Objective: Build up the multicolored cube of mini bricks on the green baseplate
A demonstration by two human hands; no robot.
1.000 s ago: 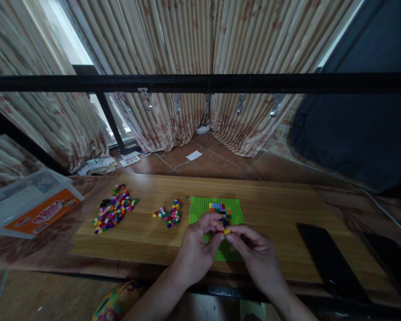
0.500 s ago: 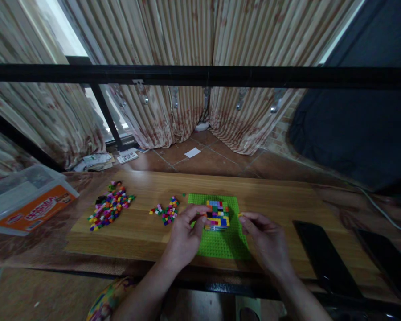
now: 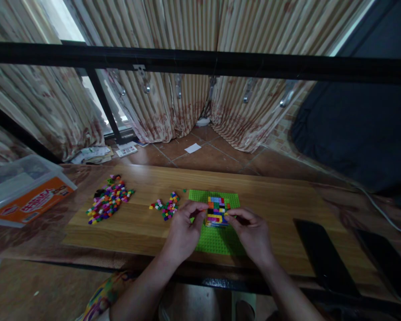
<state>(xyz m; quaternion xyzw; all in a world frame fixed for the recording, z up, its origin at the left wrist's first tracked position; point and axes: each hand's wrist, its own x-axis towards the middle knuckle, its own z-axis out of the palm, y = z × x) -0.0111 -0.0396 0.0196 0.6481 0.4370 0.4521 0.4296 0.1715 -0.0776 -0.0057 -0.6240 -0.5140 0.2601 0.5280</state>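
Observation:
A block build (image 3: 216, 206) of small multicoloured toy bricks stands on the green studded baseplate (image 3: 220, 245). At its left side is my left hand (image 3: 183, 227), thumb and forefinger pinched close together. A speck of orange shows at those fingertips, too small to tell whether it is a held brick or part of the build. My right hand (image 3: 254, 234) pinches a small yellow brick (image 3: 226, 215) against the build's right side. Whether the brick is seated there cannot be made out.
Loose bricks lie in a large pile (image 3: 110, 200) and a smaller pile (image 3: 169, 206) on the wooden board (image 3: 140, 240). A clear plastic box (image 3: 26, 191) stands far left. Two dark flat objects, one a black slab (image 3: 324, 254), lie right. A black rail (image 3: 200, 60) crosses beyond.
My right hand has moved left with the yellow brick, from beside the baseplate to the build's right side. My left hand stays at the build's left side. The view has shifted slightly.

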